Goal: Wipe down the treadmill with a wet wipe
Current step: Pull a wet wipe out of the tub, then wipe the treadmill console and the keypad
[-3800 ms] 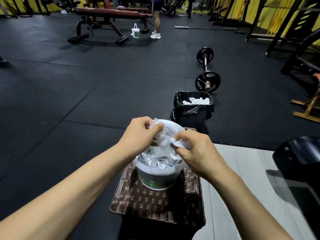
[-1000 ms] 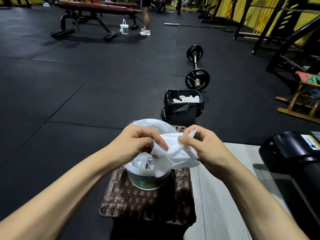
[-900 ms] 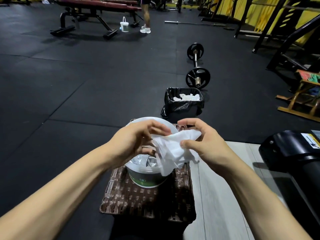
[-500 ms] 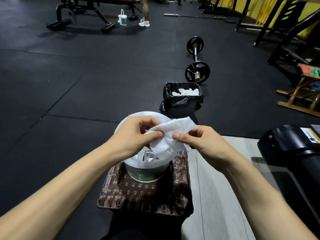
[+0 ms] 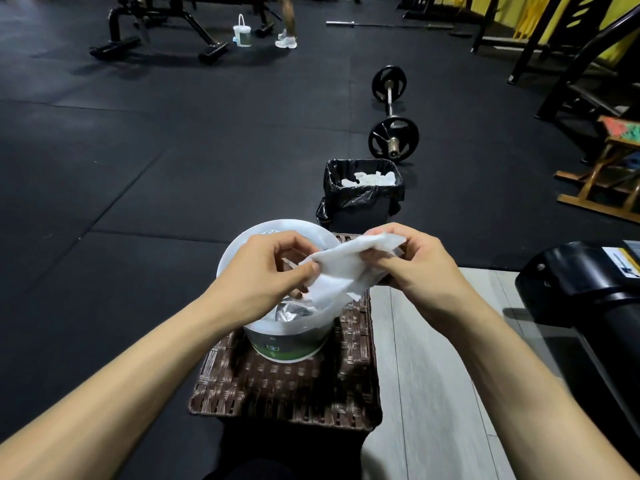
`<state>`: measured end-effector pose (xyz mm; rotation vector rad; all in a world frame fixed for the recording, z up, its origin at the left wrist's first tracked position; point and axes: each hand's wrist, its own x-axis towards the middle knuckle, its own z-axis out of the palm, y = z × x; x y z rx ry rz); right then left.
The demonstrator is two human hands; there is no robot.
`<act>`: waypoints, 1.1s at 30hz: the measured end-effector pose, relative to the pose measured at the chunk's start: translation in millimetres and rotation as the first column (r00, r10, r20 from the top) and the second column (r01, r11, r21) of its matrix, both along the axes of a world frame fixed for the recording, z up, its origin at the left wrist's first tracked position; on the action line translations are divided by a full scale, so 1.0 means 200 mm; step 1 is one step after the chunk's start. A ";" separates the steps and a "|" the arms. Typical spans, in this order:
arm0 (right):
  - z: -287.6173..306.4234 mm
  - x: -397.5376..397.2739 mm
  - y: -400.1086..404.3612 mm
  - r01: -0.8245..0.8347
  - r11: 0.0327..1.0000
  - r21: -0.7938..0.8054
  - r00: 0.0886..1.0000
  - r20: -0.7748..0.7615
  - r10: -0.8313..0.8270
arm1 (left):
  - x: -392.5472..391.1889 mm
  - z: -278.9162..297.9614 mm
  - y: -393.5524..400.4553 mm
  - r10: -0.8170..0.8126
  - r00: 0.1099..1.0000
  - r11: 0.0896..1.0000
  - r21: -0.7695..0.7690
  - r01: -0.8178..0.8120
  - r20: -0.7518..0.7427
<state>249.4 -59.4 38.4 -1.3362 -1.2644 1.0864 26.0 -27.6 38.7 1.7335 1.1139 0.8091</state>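
the black rubber floor [image 5: 173, 168] fills most of the view, with a barbell [image 5: 393, 133] lying far on the right side and a bench [image 5: 166, 22] at the far left. the treadmill [image 5: 581, 285], the thing to be cleaned, shows only as a black rounded housing at the right edge, well apart from both hands and not yet touched. a lined trash bin [image 5: 363, 195] stands just beyond the near things, with white used wipes inside. nearer, a brown woven stand [image 5: 287, 386] carries the white wipe tub [image 5: 284, 337], which is open.

the wet wipe [image 5: 346, 268] is above the tub, stretched between the hands. the left hand [image 5: 263, 271] pinches its left edge with thumb and fingers, and the right hand [image 5: 422, 268] grips the right end with curled fingers. a second ago the wipe was still a bunched lump close over the tub opening; now it is pulled wider and flatter, and it seems free of the tub (the lower corner hangs near the rim, so i cannot be fully sure). half a second ago the hands were closer together.

i judge that the taking-out step is nearly finished and the wiping itself has not begun. the next move probably needs a turn to the right, toward the treadmill.
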 end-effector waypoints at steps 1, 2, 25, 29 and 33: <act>0.01 0.01 0.00 0.021 1.000 0.020 0.999 0.028 -0.021 | 0.00 0.00 0.00 0.004 0.999 0.999 0.046 -0.002 -0.053; 0.02 0.02 0.00 0.049 0.998 0.045 0.997 0.063 -0.052 | 0.01 0.01 0.00 0.012 0.994 0.996 0.093 -0.002 -0.105; 1.87 0.14 -0.80 0.433 0.899 -0.070 0.809 0.470 -0.353 | 0.11 1.94 -0.50 -0.052 0.571 0.778 0.326 0.538 -0.819; 2.33 0.10 -1.16 0.529 0.848 -0.034 0.717 0.552 -0.426 | 0.15 2.34 -0.73 -0.118 0.608 0.703 0.367 0.609 -0.785; 2.71 0.05 -1.56 0.713 0.700 -0.045 0.621 0.504 -0.600 | 0.22 2.65 -0.99 -0.220 0.660 0.613 0.424 0.666 -0.718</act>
